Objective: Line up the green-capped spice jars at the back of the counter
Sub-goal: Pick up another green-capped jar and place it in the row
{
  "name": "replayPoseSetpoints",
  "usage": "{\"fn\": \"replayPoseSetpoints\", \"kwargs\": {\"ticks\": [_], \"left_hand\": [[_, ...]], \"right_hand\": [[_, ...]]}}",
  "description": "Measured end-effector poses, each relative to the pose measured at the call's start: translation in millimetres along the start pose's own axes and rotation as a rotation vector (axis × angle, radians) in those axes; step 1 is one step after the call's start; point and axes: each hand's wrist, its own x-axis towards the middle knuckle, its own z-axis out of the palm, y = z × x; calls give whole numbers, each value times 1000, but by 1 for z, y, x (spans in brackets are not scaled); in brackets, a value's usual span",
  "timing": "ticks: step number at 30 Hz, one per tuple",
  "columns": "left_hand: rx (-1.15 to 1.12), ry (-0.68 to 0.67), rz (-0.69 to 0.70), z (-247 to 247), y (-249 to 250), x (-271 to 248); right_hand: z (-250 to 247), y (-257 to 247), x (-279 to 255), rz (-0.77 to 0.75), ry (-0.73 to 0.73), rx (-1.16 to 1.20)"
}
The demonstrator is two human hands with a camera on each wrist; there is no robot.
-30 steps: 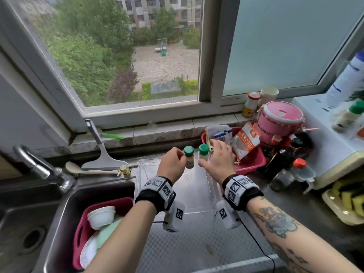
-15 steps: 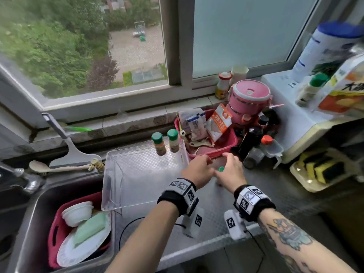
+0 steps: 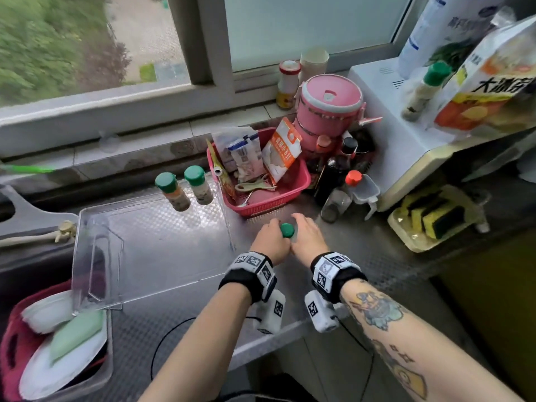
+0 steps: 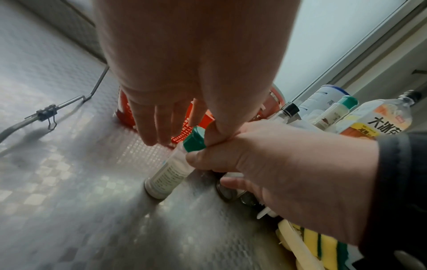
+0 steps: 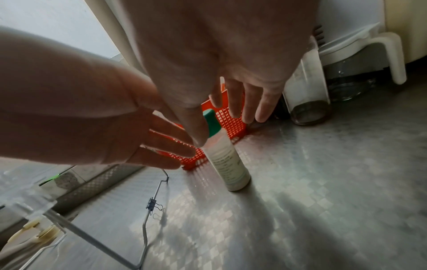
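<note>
Two green-capped spice jars (image 3: pixel 171 192) (image 3: pixel 198 185) stand side by side at the back of the counter, behind the clear tray (image 3: pixel 145 242). A third green-capped jar (image 3: pixel 287 230) stands upright on the steel counter in front of the red basket (image 3: pixel 290 195), between my hands. My left hand (image 3: pixel 274 236) has straight fingers (image 4: pixel 152 135) beside the jar (image 4: pixel 171 171), thumb at the cap. My right hand (image 3: pixel 304 236) keeps its fingers (image 5: pixel 254 106) straight past the jar (image 5: pixel 228 164), thumb lying against its neck. A fourth green-capped jar (image 3: pixel 426 88) leans on the white appliance (image 3: pixel 406 146).
The red basket holds packets and utensils. A pink lunch box (image 3: pixel 327 111) and dark bottles (image 3: pixel 333 181) crowd the right behind it. Sponges (image 3: pixel 429 219) lie in a tray at the right. The sink (image 3: pixel 17 280) at the left holds dishes.
Both hands left the two jars at the back and came forward and right to the third jar in front of the red basket. The head view swung right.
</note>
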Motion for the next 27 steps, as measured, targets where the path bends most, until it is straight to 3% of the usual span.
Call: {"fn": "replayPoseSetpoints", "kwargs": {"ticks": [7, 13, 21, 27], "left_hand": [[-12, 11, 15, 3, -2, -2], [-38, 40, 92, -17, 9, -18], [-231, 256, 284, -81, 19, -73], [-302, 380, 246, -144, -24, -102]], "right_hand": [[6, 3, 2, -38, -11, -8], [-17, -16, -17, -66, 13, 19], [-73, -83, -64, -272, 157, 86], [-42, -162, -73, -392, 95, 89]]}}
